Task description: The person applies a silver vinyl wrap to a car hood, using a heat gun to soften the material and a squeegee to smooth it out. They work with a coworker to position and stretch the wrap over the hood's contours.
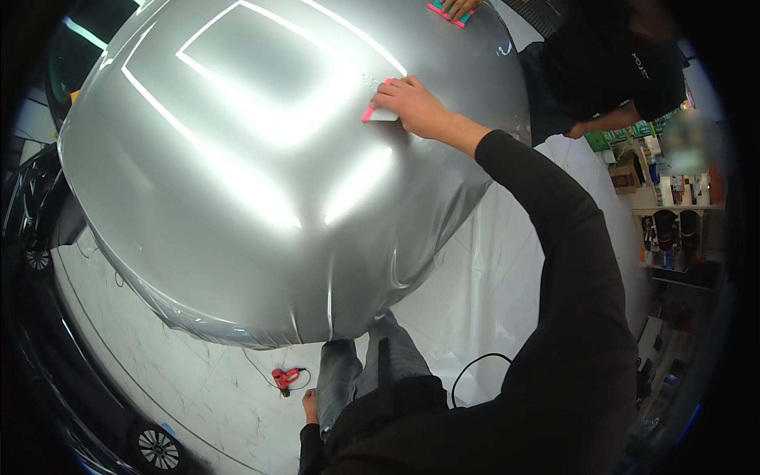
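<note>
A silver-grey vinyl film (pixel 237 154) covers a large curved car panel in front of me, with creases and loose folds along its near edge. My right hand (pixel 412 104), arm stretched out, grips a pink-edged squeegee (pixel 382 114) against the film. Beside its fingers runs a small line of bubbles or wrinkles (pixel 371 80). My left hand (pixel 310 406) hangs low beside my leg, away from the film; its fingers look curled, and whether it holds anything is hidden. At the top, a co-worker's hand (pixel 460 7) holds a green and pink squeegee (pixel 446 14) on the same film.
The co-worker in dark clothes (pixel 605 77) stands at the panel's right side. A red heat gun (pixel 286 378) with its cord lies on the floor near my legs. A black cable (pixel 475 358) loops behind me. Shelves (pixel 674 208) stand right, a dark car (pixel 71 368) left.
</note>
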Motion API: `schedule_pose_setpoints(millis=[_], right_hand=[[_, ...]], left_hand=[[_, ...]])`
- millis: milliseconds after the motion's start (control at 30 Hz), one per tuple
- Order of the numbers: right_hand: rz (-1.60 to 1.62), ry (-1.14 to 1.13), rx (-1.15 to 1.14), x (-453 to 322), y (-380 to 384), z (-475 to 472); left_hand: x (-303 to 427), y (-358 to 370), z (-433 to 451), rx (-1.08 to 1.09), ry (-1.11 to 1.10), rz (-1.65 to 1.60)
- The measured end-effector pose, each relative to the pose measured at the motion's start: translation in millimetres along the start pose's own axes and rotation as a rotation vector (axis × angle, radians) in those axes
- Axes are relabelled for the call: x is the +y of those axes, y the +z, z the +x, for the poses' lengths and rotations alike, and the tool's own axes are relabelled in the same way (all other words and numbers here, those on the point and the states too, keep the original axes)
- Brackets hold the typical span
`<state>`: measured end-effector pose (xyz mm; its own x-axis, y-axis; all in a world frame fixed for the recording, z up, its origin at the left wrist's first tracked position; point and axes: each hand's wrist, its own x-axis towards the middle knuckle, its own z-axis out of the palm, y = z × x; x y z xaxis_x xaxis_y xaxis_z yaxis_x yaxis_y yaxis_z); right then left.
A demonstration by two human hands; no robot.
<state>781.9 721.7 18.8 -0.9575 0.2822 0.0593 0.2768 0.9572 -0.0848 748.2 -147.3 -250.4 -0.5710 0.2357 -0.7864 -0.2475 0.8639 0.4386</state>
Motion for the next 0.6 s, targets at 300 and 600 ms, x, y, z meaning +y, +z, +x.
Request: schedule_pose_setpoints(millis=[300,600], right_hand=[[-0.121,0.093,0.361,49.1,12.7,107.3],[0.009,0.125,0.372,17.6,34.4,-21.0]], left_hand=[[68.9,-25.8,-13.6,-0.075,-0.098,-0.022],[48.6,-22.7,-4.6,-0.153,0.125,0.231]])
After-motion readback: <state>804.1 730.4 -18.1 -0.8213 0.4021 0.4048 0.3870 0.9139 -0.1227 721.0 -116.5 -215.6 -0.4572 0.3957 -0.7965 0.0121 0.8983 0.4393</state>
